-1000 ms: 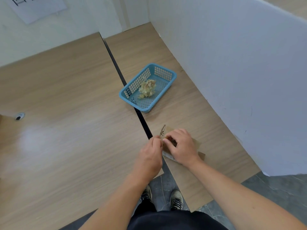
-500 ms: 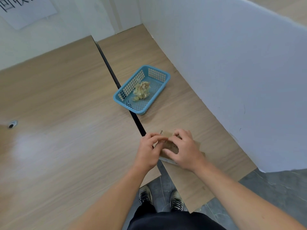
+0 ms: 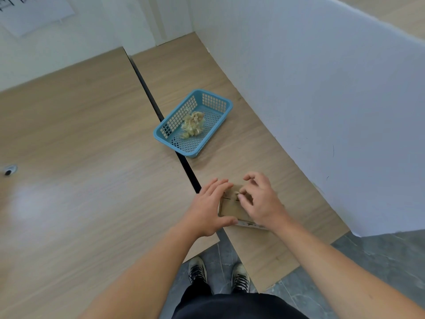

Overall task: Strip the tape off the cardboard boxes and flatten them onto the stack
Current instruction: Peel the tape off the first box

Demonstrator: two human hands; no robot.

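The hands cover most of the small cardboard box (image 3: 230, 207), which lies on the table (image 3: 253, 153) edge beneath them. The left hand (image 3: 208, 208) rests flat on its left side, fingers straight, thumb along the near edge. The right hand (image 3: 259, 201) arches over it, fingers curled, thumb and forefinger meeting on top; what they pinch is too small to tell. Beyond sits a blue basket (image 3: 161, 137) with crumpled tape (image 3: 193, 124).

Cardboard box (image 3: 230, 207) partly beneath right hand (image 3: 260, 203)
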